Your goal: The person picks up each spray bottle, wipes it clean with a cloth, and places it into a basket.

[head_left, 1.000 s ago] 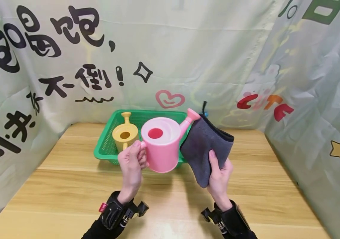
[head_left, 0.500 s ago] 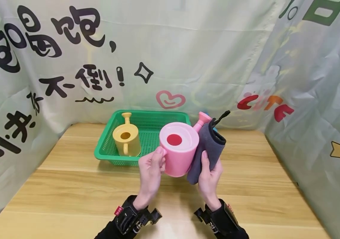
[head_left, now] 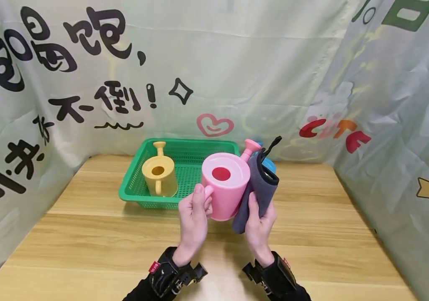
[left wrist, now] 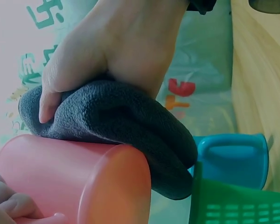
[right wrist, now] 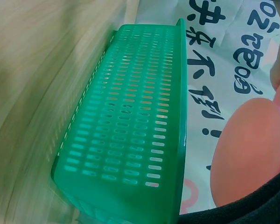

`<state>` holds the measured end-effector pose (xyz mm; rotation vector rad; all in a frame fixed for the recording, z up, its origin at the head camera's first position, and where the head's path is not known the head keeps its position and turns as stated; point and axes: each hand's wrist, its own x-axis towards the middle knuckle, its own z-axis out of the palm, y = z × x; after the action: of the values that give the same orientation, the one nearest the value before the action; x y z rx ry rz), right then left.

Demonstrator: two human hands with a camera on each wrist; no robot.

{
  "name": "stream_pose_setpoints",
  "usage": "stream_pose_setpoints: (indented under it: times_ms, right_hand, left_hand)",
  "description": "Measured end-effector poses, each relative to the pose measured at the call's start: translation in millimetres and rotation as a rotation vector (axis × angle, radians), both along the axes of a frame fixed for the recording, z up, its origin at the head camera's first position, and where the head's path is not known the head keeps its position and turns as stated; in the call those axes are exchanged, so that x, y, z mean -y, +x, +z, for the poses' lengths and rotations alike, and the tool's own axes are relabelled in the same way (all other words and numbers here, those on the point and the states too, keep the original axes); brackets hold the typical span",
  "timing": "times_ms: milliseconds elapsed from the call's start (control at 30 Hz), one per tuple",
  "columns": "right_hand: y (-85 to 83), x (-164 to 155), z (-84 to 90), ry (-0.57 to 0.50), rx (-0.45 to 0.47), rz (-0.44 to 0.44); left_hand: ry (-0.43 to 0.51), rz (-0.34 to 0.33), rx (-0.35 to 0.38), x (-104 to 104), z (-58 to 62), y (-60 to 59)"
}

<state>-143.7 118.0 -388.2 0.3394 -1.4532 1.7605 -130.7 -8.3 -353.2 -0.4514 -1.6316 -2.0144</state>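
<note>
My left hand (head_left: 193, 223) grips the handle of a pink toy watering can (head_left: 229, 198), holding it raised above the table with its spout pointing back and right. A dark grey cloth (head_left: 262, 190) with a black hanging loop is in my right hand (head_left: 259, 228), thumb on the near side. The folded cloth (left wrist: 121, 109) lies along the side of the can (left wrist: 60, 172) in the left wrist view. From the right wrist, the can's base (right wrist: 247, 154) shows, with only a strip of cloth at the bottom edge.
Behind the hands, a green plastic basket (head_left: 124, 195) stands on the wooden table (head_left: 67, 242), with a yellow watering can (head_left: 166, 182) inside. A blue watering can (head_left: 270, 166) sits right of the basket, partly hidden by the cloth. Printed fabric walls enclose the table.
The pink can has moved right and the cloth left, bringing them together. The spread cloth is now folded against the can's side, and the blue can shows more behind it.
</note>
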Motion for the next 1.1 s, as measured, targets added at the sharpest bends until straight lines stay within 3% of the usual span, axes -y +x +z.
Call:
stream_pose_setpoints:
  times_ms: [300,467,700,1100]
  right_hand:
    - [4.0,5.4,-1.0,0.047,-0.009,-0.062]
    - [4.4,5.2,-0.7,0.098,-0.029,-0.037]
    - [1.8,1.5,-4.1,0.169,-0.037,0.013]
    - [-14.1,-1.7,-9.0,0.452,-0.338,-0.114]
  left_hand:
    - [0.021,-0.013,0.04,-3.9,-1.2,0.5]
    - [0.052,-0.034,0.075,-3.7,-1.5,2.0]
    - [0.108,-0.121,0.177,-2.1,0.8,2.7]
    - [0.228,-0.233,0.23,-2.6,3.0,-0.2]
